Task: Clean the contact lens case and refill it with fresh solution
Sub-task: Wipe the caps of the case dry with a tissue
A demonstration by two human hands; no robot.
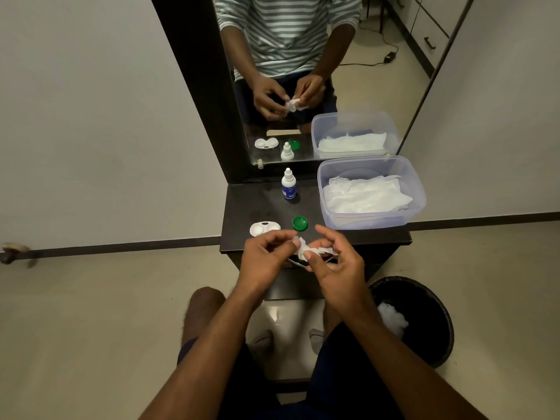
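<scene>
Above the front edge of the dark table, my left hand [266, 256] and my right hand [336, 262] meet around a crumpled white tissue [304, 251]. My right hand's fingers pinch the tissue. The mirror reflection shows a small round white lid pinched in my left hand against the tissue; in the direct view my fingers hide it. The white contact lens case [264, 229] lies uncapped on the table, just beyond my left hand. A green cap [300, 223] lies next to it. The solution bottle [289, 184] stands upright near the mirror.
A clear plastic tub [419, 204] with white tissues fills the table's right side. A black waste bin [424, 316] holding a used tissue stands on the floor at the right. The mirror [303, 56] rises behind the dark table [242, 207].
</scene>
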